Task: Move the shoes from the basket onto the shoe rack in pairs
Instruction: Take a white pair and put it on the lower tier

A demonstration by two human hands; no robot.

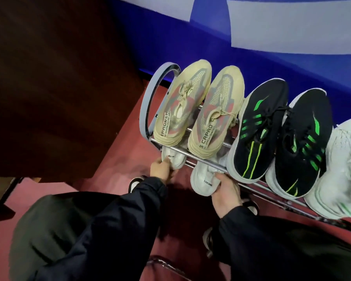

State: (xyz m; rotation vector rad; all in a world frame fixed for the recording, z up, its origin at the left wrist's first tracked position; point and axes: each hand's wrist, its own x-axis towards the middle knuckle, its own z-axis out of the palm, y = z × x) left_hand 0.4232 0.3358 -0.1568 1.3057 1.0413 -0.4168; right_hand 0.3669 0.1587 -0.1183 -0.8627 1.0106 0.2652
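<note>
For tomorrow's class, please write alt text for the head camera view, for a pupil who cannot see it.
Each hand, left hand and right hand, holds a white shoe at the lower tier of a metal shoe rack. On the top tier sit a beige pair, a black and green pair and part of a white shoe.

Beige sneakers (199,110) and black sneakers (280,136) crowd the top rails (190,154); red floor (118,159) left lies open.

Cream sneakers (199,110): pink-and-grey mesh panels, black lettering. Black sneakers (280,136): green stripes, white soles. Two white shoes (203,179) on the lower tier: black print. Rack (148,102): silver-grey. Floor (118,171): red. Wall (190,41): blue with white panels. Sleeves (118,220): black.
</note>
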